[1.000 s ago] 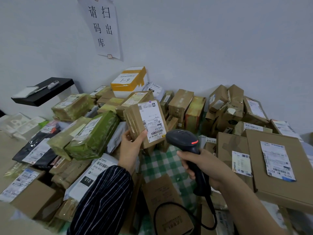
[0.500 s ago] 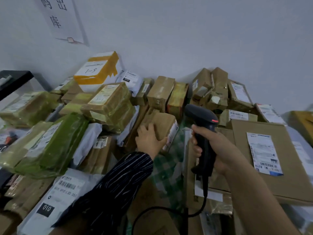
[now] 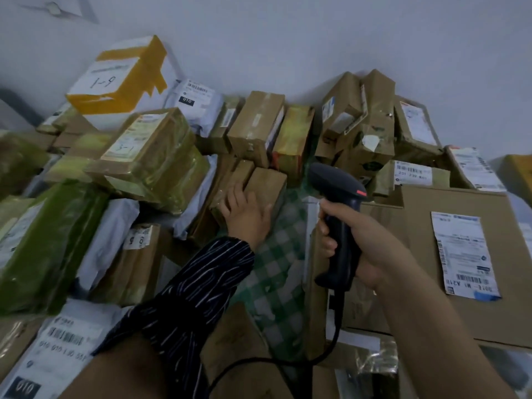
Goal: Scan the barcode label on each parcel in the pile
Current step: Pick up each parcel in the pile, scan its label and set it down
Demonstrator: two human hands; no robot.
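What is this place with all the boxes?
Probably a parcel storeroom or courier depot: taped boxes heaped against the wall, printed shipping labels on them, and a barcode scanner in the right hand.

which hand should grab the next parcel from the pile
Left, most likely. The left hand rests on the small brown box and holds no tool, while the right hand grips the scanner.
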